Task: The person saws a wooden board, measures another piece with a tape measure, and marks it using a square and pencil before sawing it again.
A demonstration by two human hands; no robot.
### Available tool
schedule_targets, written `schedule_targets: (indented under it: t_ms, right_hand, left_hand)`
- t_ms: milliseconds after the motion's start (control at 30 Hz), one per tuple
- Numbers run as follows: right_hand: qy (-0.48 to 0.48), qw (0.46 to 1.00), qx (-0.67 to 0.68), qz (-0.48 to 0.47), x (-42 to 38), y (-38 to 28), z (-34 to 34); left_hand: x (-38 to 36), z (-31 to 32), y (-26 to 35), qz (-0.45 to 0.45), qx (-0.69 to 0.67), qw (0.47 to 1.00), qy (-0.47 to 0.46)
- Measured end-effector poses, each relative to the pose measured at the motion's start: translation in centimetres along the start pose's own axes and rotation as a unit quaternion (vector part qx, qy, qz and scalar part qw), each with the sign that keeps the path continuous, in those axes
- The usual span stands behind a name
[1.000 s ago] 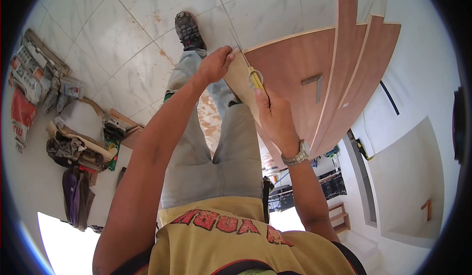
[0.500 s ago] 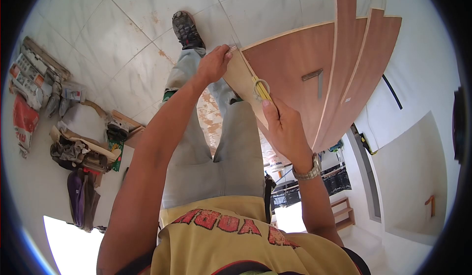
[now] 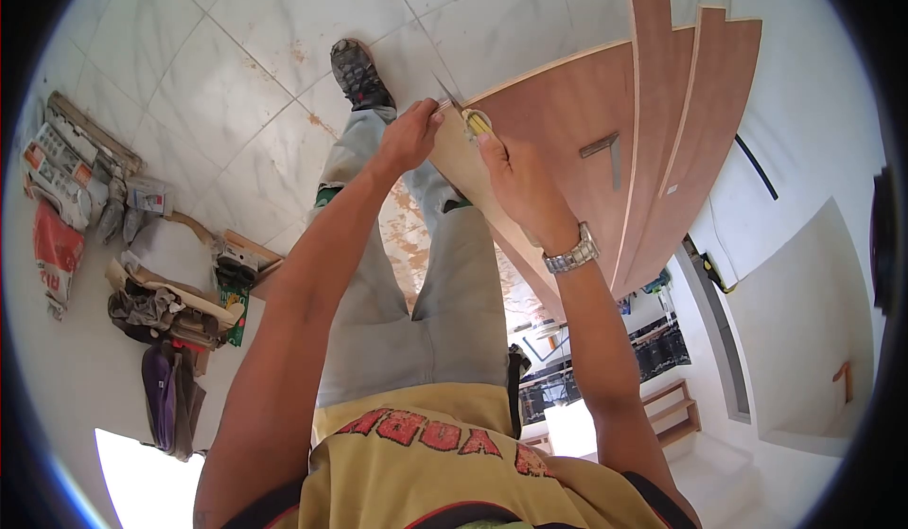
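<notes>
My left hand (image 3: 414, 133) is closed on the near corner of a pale-faced plywood board (image 3: 456, 162), which lies against my left leg. In my right hand (image 3: 530, 186), with a metal watch at the wrist, is a yellow-handled handsaw (image 3: 478, 123). Its narrow blade passes close by the left fingertips and its tip sticks out past the board's edge. Part of the handle is hidden under my fingers. A small try square (image 3: 600, 150) rests on the reddish plywood sheet (image 3: 558, 103) to the right.
Long wood strips (image 3: 647, 103) lie over the sheet at the right. Bags and tools (image 3: 175, 283) are piled by the left wall. My shoe (image 3: 357, 73) stands on the tiled floor (image 3: 227, 84), which has brown dust patches. A wooden step unit (image 3: 670, 411) stands at lower right.
My right hand has pushed forward and slightly left with the handsaw, bringing it nearer my left hand. The blade tip now shows beyond the board's edge. My left hand keeps its hold.
</notes>
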State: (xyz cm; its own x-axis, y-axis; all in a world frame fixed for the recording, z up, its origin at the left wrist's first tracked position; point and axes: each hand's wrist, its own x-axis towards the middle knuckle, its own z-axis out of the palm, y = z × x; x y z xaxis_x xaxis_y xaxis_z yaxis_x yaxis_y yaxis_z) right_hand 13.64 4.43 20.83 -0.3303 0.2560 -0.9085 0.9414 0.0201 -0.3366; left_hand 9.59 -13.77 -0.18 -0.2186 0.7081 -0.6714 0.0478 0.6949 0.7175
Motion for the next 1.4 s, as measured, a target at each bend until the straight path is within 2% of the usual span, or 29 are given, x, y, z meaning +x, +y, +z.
schedule_targets:
  t_ms: [100,200,300,400,500,600,700,900,1000,1100,1200,1300,1400]
  right_hand:
    - [0.041,0.998,-0.025,-0.046,-4.3,-0.5,-0.7]
    - [0.040,0.999,-0.004,0.017,-7.8,-2.5,-1.0]
    - [0.044,0.999,-0.026,-0.009,-2.0,-0.3,0.8]
    - [-0.004,0.999,0.014,0.038,2.4,-0.5,-0.2]
    - [0.130,0.984,0.123,0.003,-0.2,0.5,-0.7]
    - [0.184,0.961,0.206,0.004,-3.8,1.9,-2.3]
    - [0.230,0.936,0.264,-0.016,-5.5,3.5,-1.9]
    - [0.193,0.936,0.294,-0.025,-6.4,8.7,3.0]
    - [0.191,0.937,0.289,-0.049,-7.6,9.2,5.5]
    - [0.180,0.945,0.263,-0.070,-9.5,9.7,6.0]
    - [0.174,0.955,0.224,-0.082,-10.7,9.6,6.8]
    - [0.152,0.963,0.205,-0.091,-10.7,8.6,6.6]
    - [0.155,0.975,0.134,-0.090,-10.5,7.6,6.6]
  left_hand:
    - [0.0,0.3,-0.5,0.020,-0.007,1.000,0.011]
    - [-0.3,-0.2,0.5,0.000,-0.013,1.000,-0.005]
    - [-0.2,-0.3,0.6,-0.002,0.000,1.000,-0.002]
    - [-0.3,-0.1,0.2,0.017,-0.001,1.000,0.004]
    - [-0.1,0.1,-0.2,0.027,-0.005,1.000,0.000]
    - [0.0,-0.3,-0.3,0.032,-0.011,0.999,-0.013]
    - [0.2,-1.3,1.2,0.093,-0.050,0.994,0.010]
    - [3.2,-2.9,1.9,0.147,0.018,0.986,-0.075]
    - [2.3,-2.0,3.1,-0.051,-0.110,0.992,-0.025]
    - [2.0,-0.1,0.8,-0.046,-0.075,0.996,0.016]
    - [2.3,-0.4,1.2,-0.066,-0.020,0.997,-0.020]
    - [2.0,-0.5,0.6,-0.089,-0.187,0.978,-0.004]
    - [2.3,-0.2,-0.3,-0.078,-0.227,0.970,0.036]
